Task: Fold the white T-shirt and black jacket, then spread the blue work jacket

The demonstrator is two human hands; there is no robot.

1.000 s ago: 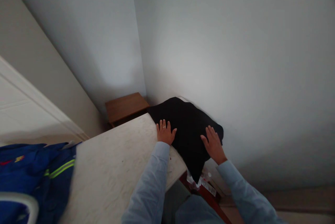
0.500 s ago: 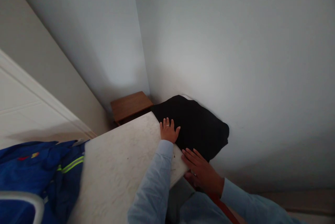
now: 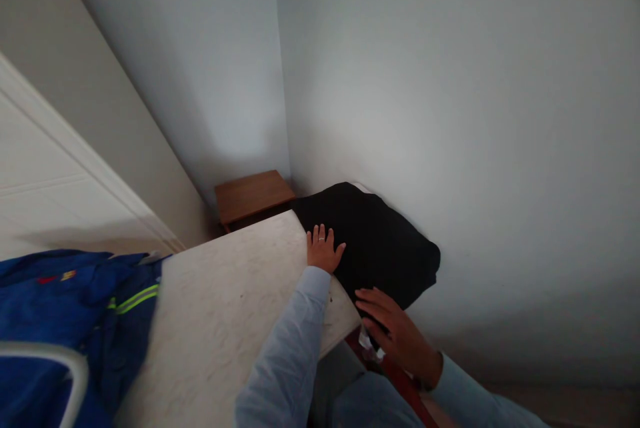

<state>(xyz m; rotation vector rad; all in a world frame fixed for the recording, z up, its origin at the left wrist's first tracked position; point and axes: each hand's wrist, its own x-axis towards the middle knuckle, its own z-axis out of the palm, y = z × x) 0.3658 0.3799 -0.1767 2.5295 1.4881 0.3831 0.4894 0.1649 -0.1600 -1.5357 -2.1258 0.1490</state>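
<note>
A piece of black cloth (image 3: 380, 241), apparently a garment, is draped over the far right end of a pale, mottled ironing board (image 3: 215, 295). On the cloth's left edge my left hand (image 3: 324, 251) lies flat, fingers spread, with a ring on one finger. Beside the board's near right edge is my right hand (image 3: 400, 335), its fingers extended and slightly bent over the cloth's lower border. It holds nothing that I can see. Below its thumb a small whitish, crumpled thing (image 3: 369, 343) shows, too unclear to name.
Blue clothing (image 3: 60, 308) with a yellow-green stripe lies at the left, a white curved tube (image 3: 55, 350) in front of it. A low brown wooden cabinet (image 3: 255, 196) stands in the corner. A pale wall (image 3: 475, 115) rises close behind the cloth; a white door panel (image 3: 45, 181) is at left.
My right hand has drawn back slightly right and down from the board's edge, its fingers more bent. My left hand stays flat on the cloth. The view has shifted slightly.
</note>
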